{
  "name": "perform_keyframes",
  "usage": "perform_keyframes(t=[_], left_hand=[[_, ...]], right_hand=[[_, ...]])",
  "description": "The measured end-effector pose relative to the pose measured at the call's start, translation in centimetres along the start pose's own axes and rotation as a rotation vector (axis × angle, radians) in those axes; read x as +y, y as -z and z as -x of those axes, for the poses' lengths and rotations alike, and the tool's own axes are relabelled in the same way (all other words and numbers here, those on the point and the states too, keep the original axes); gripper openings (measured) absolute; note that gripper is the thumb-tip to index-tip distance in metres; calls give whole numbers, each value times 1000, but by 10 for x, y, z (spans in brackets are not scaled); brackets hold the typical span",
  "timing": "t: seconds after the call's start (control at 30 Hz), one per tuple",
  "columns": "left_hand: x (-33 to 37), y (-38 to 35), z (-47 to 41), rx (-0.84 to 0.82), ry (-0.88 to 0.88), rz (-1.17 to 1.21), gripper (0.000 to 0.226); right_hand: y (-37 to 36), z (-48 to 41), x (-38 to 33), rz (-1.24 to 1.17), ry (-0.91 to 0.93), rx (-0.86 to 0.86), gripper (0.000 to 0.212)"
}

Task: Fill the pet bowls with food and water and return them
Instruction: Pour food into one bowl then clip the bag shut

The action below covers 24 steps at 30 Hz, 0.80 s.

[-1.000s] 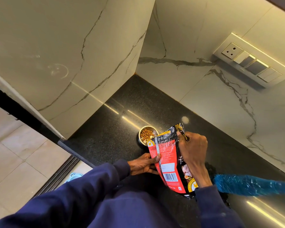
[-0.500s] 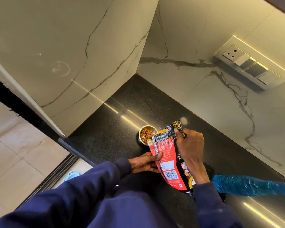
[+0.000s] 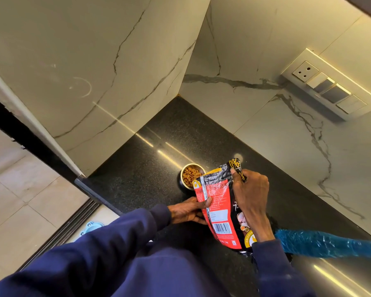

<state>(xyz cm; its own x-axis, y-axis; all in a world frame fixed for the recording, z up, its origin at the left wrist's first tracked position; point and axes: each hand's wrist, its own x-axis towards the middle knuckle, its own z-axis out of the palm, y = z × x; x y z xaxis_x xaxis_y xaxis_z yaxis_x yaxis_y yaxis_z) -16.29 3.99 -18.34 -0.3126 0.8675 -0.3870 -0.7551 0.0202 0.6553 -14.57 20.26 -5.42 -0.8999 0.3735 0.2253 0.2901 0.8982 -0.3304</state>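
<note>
Grips the left edge of the red pet food pouch (image 3: 219, 202) with the left hand (image 3: 191, 211), thumb pressed on its face. Pinches the crumpled top with the right hand (image 3: 251, 196), fingers curled. Leaves the steel bowl (image 3: 182, 183) of kibble on the black countertop (image 3: 137, 174) just beyond the pouch mouth, in line with the pouch's long axis, nearer the left hand. Probably calls for closing the pouch next.
</note>
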Motion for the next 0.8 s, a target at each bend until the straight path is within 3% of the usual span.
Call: perform_keyframes(t=[0.47, 0.67, 0.8], left_hand=[[4, -6, 4, 35, 4, -9, 82], [7, -8, 7, 56, 31, -91, 57], [11, -10, 12, 63, 40, -208, 56]], right_hand=[[5, 1, 4, 14, 13, 21, 39], [14, 19, 13, -19, 11, 71, 38], [22, 40, 16, -103, 9, 135, 36]])
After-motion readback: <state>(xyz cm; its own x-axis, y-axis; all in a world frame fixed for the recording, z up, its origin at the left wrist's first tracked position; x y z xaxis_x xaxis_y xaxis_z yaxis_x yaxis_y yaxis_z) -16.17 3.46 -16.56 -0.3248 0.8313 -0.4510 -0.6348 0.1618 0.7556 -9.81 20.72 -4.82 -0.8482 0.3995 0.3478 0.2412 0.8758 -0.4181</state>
